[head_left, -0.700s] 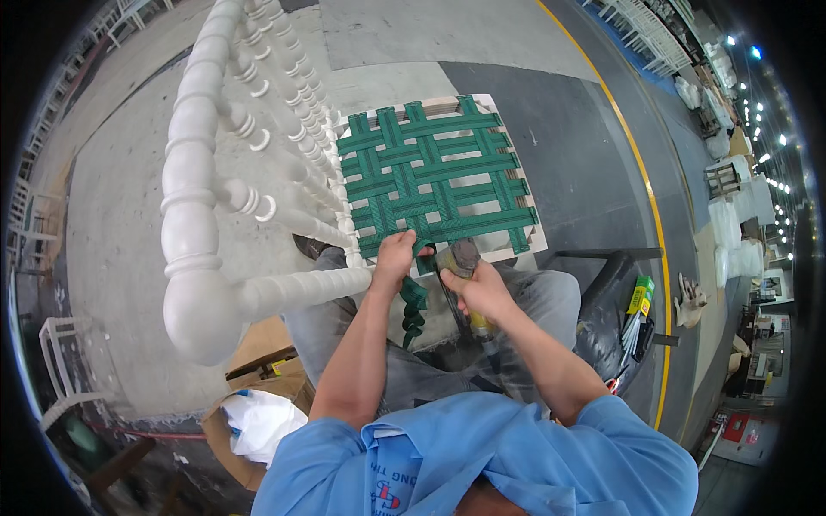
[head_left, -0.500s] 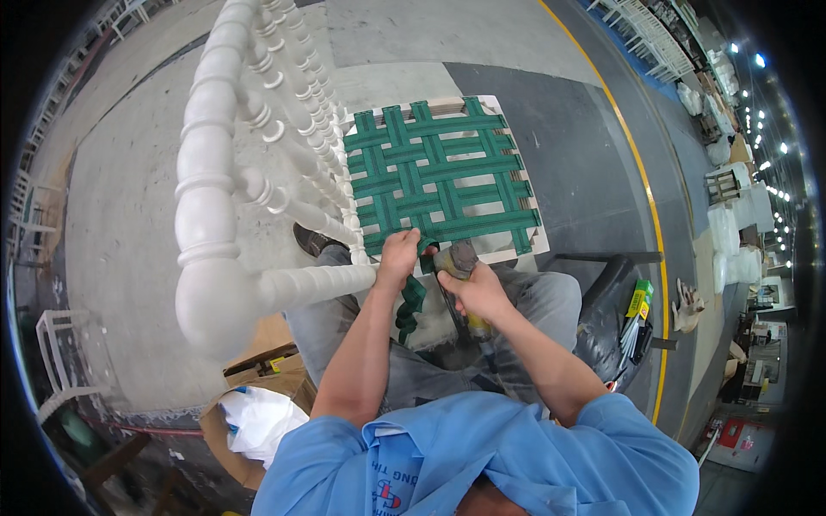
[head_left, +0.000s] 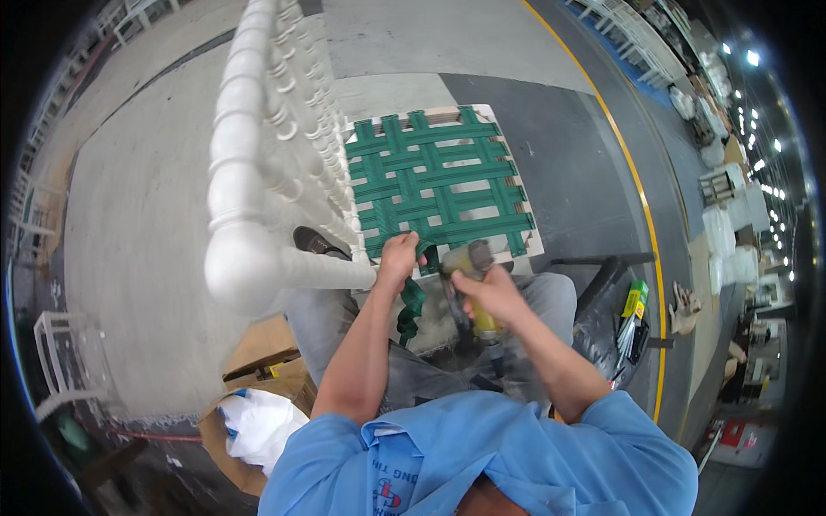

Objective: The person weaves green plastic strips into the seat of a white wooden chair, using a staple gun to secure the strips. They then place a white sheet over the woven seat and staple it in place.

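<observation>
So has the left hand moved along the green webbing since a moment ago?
No. The left hand grips the green webbing at the seat frame's near edge, as before; only the camera shifted.

Worker in blue shirt, grey trousers.
Short-sleeved light-blue collared shirt point(head_left: 482, 456), small red-and-blue chest emblem, bare forearms, grey trousers point(head_left: 335, 322), one dark shoe point(head_left: 316, 242).
</observation>
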`<state>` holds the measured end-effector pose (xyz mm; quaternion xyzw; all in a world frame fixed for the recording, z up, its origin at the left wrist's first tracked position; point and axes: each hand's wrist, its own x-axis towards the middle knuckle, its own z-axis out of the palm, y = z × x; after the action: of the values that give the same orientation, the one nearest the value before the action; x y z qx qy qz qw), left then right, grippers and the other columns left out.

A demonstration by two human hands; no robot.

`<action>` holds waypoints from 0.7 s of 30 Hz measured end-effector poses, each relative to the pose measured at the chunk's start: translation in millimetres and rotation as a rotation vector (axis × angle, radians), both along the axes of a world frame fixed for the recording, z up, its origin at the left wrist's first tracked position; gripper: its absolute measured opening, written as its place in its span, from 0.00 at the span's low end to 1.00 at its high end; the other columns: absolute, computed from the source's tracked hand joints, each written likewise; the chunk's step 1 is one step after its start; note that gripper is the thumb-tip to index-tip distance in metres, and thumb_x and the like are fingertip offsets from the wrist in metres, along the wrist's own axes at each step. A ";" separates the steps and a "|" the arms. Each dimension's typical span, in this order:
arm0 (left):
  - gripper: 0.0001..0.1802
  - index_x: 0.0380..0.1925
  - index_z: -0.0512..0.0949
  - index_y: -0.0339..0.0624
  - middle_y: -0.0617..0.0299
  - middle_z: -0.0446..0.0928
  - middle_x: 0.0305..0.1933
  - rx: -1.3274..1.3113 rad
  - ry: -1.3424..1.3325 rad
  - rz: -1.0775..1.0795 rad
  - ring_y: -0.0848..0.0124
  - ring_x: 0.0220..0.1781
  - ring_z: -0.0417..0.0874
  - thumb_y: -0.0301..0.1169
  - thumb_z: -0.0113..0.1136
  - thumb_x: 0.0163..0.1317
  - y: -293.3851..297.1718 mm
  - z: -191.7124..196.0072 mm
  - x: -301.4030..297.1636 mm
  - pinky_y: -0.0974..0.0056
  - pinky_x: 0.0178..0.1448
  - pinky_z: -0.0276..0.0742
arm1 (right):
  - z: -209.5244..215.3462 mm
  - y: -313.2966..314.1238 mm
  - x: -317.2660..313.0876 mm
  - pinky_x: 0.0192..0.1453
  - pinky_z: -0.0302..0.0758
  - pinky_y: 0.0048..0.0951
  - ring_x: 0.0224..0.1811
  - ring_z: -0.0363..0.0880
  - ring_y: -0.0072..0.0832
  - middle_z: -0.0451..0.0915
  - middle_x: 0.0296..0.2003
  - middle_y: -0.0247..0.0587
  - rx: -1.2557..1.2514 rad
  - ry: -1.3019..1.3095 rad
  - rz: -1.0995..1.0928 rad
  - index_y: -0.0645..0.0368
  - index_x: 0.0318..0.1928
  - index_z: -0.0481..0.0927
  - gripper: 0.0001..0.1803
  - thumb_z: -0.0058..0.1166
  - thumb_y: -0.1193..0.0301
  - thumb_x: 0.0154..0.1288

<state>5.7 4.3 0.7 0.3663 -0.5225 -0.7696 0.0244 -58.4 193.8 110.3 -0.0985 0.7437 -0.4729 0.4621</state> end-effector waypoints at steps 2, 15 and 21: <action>0.20 0.42 0.83 0.33 0.60 0.84 0.29 0.016 0.058 -0.023 0.72 0.28 0.78 0.39 0.50 0.78 11.6 8.1 -2.9 0.63 0.38 0.72 | 37.4 34.6 -16.1 0.24 0.76 0.25 0.21 0.76 0.20 0.81 0.34 0.32 -0.002 0.023 -0.112 0.60 0.52 0.79 0.18 0.64 0.60 0.74; 0.29 0.60 0.77 0.24 0.32 0.81 0.57 -1.034 0.001 -0.317 0.40 0.61 0.82 0.41 0.59 0.72 62.7 5.7 41.7 0.50 0.64 0.75 | 137.3 365.1 -91.8 0.28 0.77 0.29 0.26 0.79 0.23 0.82 0.38 0.35 0.167 0.283 -0.720 0.60 0.53 0.81 0.21 0.69 0.59 0.69; 0.29 0.59 0.77 0.22 0.30 0.80 0.59 -1.164 -0.126 -0.420 0.37 0.61 0.81 0.42 0.58 0.73 85.4 33.2 42.8 0.47 0.65 0.75 | 19.5 422.5 -92.5 0.25 0.80 0.33 0.27 0.82 0.30 0.82 0.38 0.43 0.022 -0.126 -0.877 0.65 0.55 0.77 0.30 0.70 0.54 0.67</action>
<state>48.5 89.7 33.8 0.2269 -0.9177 -0.3240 0.0372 -151.0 616.4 129.8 0.2602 0.6905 -0.6214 0.2632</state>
